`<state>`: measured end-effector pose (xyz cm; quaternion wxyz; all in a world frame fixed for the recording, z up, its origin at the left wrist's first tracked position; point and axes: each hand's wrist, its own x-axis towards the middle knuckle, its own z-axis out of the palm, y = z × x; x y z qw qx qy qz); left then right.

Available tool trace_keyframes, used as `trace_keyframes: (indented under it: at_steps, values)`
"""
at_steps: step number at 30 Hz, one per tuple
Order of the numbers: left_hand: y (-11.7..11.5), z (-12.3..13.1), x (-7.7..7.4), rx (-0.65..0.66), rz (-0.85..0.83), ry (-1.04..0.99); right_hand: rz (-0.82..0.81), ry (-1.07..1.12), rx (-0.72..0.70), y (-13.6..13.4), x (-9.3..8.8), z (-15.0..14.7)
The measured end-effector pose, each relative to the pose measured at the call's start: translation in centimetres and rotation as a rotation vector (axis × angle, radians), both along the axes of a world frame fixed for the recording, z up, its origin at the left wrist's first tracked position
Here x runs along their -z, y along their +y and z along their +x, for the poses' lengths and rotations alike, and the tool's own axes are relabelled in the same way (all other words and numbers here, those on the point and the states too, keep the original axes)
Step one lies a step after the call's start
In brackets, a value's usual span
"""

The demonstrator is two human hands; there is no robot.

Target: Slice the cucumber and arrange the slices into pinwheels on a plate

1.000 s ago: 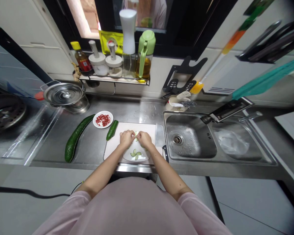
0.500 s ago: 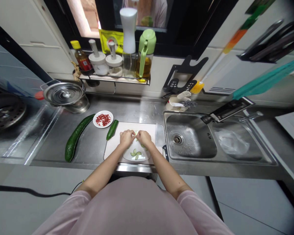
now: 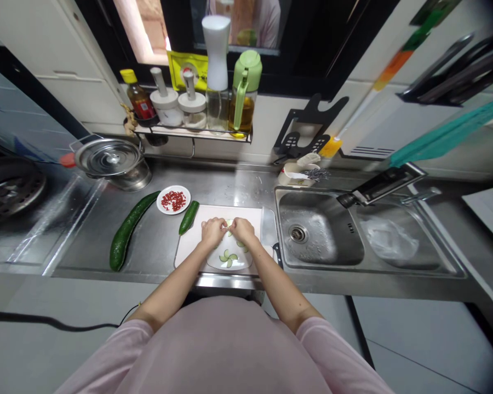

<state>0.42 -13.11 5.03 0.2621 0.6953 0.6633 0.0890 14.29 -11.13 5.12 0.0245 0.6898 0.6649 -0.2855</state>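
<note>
My left hand (image 3: 213, 232) and my right hand (image 3: 243, 231) meet over the far part of a white plate (image 3: 218, 265). Both have their fingers pinched together at a thin, pale green cucumber slice (image 3: 229, 223), which the fingertips partly cover. Nearer to me on the plate, several cucumber slices (image 3: 228, 258) form a pinwheel. More slices (image 3: 241, 244) lie beside my right hand, partly hidden. Under the plate is a white cutting board (image 3: 184, 249). A short piece of cucumber (image 3: 188, 218) rests against the board's far left corner.
Left of the board are a small white dish (image 3: 159, 203) of red bits and a long cucumber (image 3: 127, 235). A knife (image 3: 277, 255) with a black handle lies at the board's right edge, beside the sink (image 3: 320, 232). A lidded steel pot (image 3: 119, 164) stands back left.
Both hands keep almost the same pinched pose over the plate. The view has shifted very slightly; nothing on the counter has visibly moved.
</note>
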Motion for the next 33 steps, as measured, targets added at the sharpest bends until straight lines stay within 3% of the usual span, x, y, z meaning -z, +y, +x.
trace_keyframes:
  at_steps: [17, 25, 33]
  values:
    - [-0.3, 0.0, -0.3, -0.011, -0.004, 0.005, 0.055, 0.072, -0.023, 0.1, -0.1, 0.2]
    - [-0.4, -0.3, -0.1, -0.029, 0.012, 0.006, 0.105, 0.209, 0.069, 0.3, -0.3, 1.8]
    - [-0.6, 0.3, -0.4, -0.017, 0.002, -0.005, 0.118, 0.045, -0.081, -1.3, 0.0, 1.5]
